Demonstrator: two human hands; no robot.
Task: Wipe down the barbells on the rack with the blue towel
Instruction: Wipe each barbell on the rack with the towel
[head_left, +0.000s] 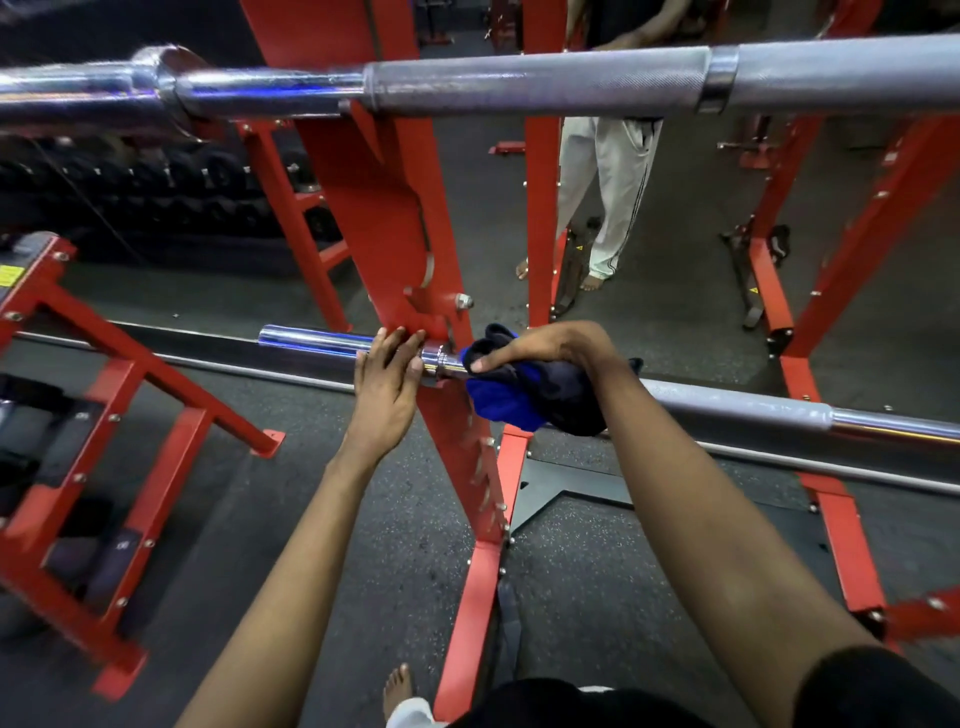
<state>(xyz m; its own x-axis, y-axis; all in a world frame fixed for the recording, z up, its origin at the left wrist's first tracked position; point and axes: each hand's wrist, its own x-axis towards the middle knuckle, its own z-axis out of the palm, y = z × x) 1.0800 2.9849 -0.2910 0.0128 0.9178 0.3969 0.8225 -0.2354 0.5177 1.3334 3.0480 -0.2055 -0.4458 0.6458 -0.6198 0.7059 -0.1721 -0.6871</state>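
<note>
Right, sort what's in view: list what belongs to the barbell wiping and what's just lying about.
Job: crumpled blue cloth towel, gripped by the right hand; lower chrome steel barbell, touched by the left hand; upper grey knurled steel barbell; red steel rack.
Around: red-framed bench; black dumbbells; person in white trousers.

Barbell (753, 410) pt. under blue towel (511, 402)

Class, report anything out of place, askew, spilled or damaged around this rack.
Nothing stands out. The upper barbell and lower barbell sit on the red rack; right hand grips the blue towel around the lower one; left hand touches its sleeve.
</note>
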